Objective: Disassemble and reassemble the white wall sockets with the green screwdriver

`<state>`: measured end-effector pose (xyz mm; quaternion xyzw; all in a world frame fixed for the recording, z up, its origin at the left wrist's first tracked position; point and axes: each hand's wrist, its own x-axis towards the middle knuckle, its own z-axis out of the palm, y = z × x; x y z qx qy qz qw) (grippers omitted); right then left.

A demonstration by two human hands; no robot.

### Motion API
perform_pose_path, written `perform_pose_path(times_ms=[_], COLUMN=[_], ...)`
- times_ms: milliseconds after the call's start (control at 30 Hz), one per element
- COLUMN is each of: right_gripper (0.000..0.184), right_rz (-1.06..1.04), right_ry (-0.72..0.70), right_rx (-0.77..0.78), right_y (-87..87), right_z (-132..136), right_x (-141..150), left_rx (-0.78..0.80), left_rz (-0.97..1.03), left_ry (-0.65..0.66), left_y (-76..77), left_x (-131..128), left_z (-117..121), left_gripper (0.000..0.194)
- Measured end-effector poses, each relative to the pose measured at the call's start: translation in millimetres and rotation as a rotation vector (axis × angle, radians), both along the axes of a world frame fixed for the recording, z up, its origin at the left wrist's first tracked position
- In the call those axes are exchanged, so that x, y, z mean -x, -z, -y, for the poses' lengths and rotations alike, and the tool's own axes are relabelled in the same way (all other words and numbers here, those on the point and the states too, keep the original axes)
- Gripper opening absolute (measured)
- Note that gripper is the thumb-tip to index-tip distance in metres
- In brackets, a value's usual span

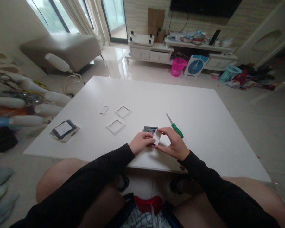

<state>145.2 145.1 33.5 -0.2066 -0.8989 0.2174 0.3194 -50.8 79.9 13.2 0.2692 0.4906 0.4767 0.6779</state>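
Note:
Near the front edge of the table, my right hand (174, 144) pinches a small white plate (157, 137) between thumb and fingers, tilted on edge. The fingertips of my left hand (141, 143) are closed against the plate's left side. Just behind them is a dark grey socket back (150, 129) with small openings, partly hidden by my fingers. I cannot tell whether it rests on the table or is also held. A screwdriver (177, 129) with a green handle lies just beyond my right hand, its shaft pointing away to the left.
On the white table (192, 101), two square white frames (115, 126) and a small socket insert (104, 110) lie to the left. Farther left is a stacked wall socket (63, 129) with a dark rim. White rounded posts (26, 121) stand beside the left edge.

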Motion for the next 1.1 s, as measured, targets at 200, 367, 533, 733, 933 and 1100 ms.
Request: perform_pose_path(times_ms=[200, 367, 533, 733, 933, 1100], right_gripper=[0.056, 0.052, 0.049, 0.045, 0.045, 0.046], right_rz=[0.092, 0.105, -0.042, -0.054, -0.042, -0.111], right_ry=[0.024, 0.009, 0.237, 0.393, 0.411, 0.467], right_rx=[-0.036, -0.025, 0.022, 0.039, 0.009, 0.041], right_y=[5.3, 9.1, 1.2, -5.9, -1.0, -3.5], right_z=[6.3, 3.7, -12.3, -22.4, -23.1, -25.3], right_x=[-2.1, -1.9, -11.4, -21.7, -26.0, -27.3], left_rx=[0.01, -0.006, -0.354, -0.509, -0.482, -0.212], left_rz=[0.002, -0.064, -0.598, -1.144, -1.13, -0.189], left_ry=[0.029, 0.106, 0.018, 0.284, 0.293, 0.106], left_y=[12.0, 9.0, 2.0, 20.4, 21.3, 13.9], left_x=[-7.6, -1.4, 31.1, 49.7, 43.2, 49.9], left_z=[4.0, 2.7, -13.8, -26.9, -34.6, -36.2], left_gripper=[0.026, 0.025, 0.048, 0.105, 0.089, 0.083])
